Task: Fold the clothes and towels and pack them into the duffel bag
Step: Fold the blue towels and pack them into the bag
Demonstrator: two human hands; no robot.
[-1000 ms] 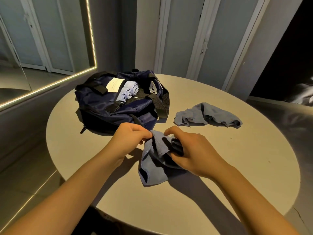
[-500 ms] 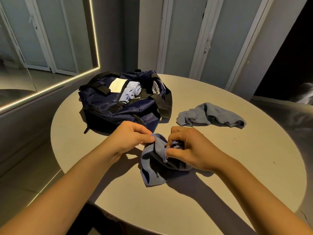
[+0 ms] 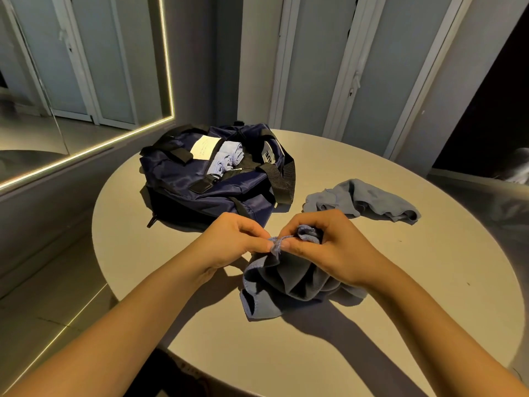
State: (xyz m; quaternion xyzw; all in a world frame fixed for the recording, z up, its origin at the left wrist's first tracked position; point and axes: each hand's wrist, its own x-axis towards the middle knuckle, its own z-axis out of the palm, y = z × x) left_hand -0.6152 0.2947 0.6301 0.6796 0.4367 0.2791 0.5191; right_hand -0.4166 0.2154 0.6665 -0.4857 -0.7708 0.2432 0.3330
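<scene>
Head view: the left hand [image 3: 229, 243] and right hand [image 3: 332, 249] are pinching one towel [image 3: 274, 285] corner between curled fingers [image 3: 254, 237]; the rest is hanging bunched below them onto the worktop [image 3: 429, 282], partly hiding under the right palm. Beyond the fingers the bag [image 3: 183, 179] is lying open.

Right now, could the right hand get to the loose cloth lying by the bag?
Probably yes. The loose cloth lies just beyond the right hand on the table, with nothing between them. But that hand is pinching the towel, so it would need to let go first.
</scene>
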